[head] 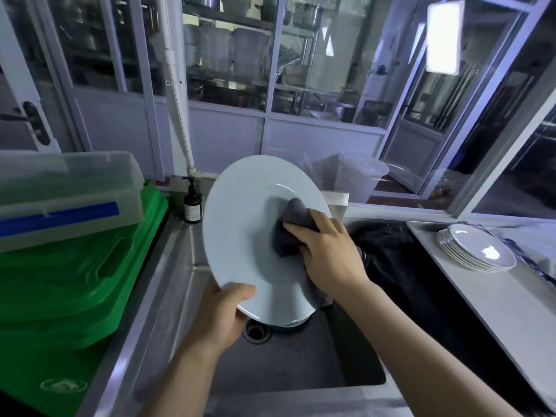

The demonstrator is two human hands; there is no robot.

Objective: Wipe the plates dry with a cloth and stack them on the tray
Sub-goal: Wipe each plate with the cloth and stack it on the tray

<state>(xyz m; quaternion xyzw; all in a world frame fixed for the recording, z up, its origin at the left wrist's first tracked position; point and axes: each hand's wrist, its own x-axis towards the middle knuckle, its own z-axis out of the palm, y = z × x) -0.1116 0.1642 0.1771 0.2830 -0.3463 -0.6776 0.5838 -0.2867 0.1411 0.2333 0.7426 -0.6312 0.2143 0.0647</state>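
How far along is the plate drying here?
Done: a stack of white plates already sits on the tray at right. In hand: the left hand holds a plate tilted over the sink while the right hand rubs it with a grey cloth. Left: stacking this one; whether more plates wait is unclear.

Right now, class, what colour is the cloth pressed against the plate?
Dark grey cloth on the white plate; head view.
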